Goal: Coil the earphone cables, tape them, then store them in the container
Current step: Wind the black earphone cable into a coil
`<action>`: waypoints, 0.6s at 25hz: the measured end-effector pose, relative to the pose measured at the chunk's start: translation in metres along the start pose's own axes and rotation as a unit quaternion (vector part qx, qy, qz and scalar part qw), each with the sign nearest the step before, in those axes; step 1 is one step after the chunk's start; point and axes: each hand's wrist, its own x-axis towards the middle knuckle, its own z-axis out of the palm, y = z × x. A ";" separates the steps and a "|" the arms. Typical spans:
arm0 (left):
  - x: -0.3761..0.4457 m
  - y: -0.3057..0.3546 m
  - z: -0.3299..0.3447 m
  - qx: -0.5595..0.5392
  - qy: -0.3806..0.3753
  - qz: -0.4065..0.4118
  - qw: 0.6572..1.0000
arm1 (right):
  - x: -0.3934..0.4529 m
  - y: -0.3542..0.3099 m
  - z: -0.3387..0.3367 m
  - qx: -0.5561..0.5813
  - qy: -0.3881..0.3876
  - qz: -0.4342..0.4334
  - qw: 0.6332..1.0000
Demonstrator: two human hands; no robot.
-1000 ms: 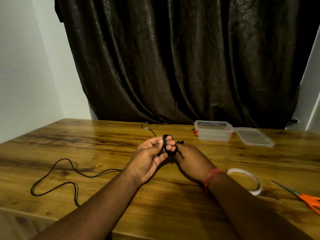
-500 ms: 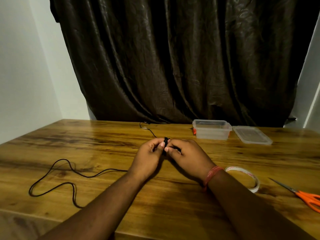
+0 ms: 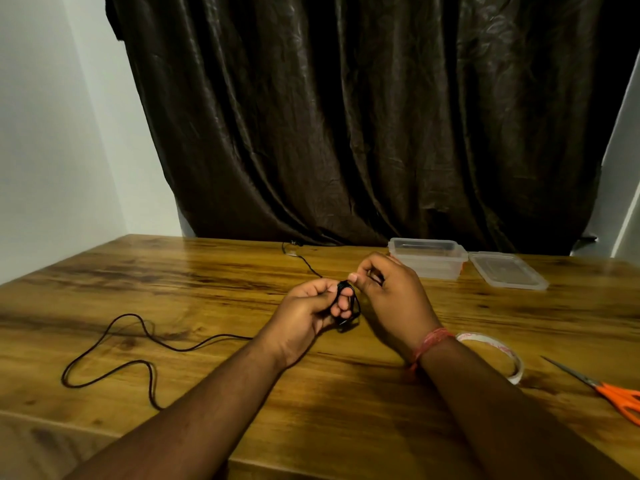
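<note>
We see the left hand (image 3: 304,311) curled round a small black cable coil (image 3: 346,303) at table centre. The right hand (image 3: 388,292), at its 2 o'clock, pinches the cable's strand. Loose cable (image 3: 114,344) trails off toward 9 o'clock. Open container (image 3: 427,258) sits at 1 o'clock; tape roll (image 3: 498,351) and scissors (image 3: 609,393) at 4 o'clock.

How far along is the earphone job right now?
Early. The left hand holds a small black coil; the right hand pinches the cable beside it. Much loose cable lies on the table. Tape roll and scissors lie unused; the open container awaits.
</note>
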 end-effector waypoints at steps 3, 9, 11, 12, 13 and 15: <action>-0.002 0.005 0.000 -0.093 0.012 0.004 0.996 | 0.000 0.006 0.007 0.010 -0.041 0.020 0.999; 0.000 0.009 -0.001 -0.160 0.066 0.027 0.985 | -0.010 0.008 0.020 -0.017 -0.188 0.043 0.981; 0.001 0.009 -0.002 -0.145 0.084 0.034 0.985 | -0.011 0.006 0.021 -0.034 -0.203 0.036 0.978; 0.002 0.008 -0.003 -0.136 0.093 0.037 0.986 | -0.011 0.005 0.021 -0.040 -0.206 0.035 0.977; 0.003 0.008 -0.004 -0.125 0.102 0.040 0.986 | -0.011 0.005 0.021 -0.047 -0.210 0.031 0.976; 0.005 0.006 -0.006 -0.092 0.114 0.046 0.988 | -0.012 0.004 0.019 -0.075 -0.223 0.016 0.972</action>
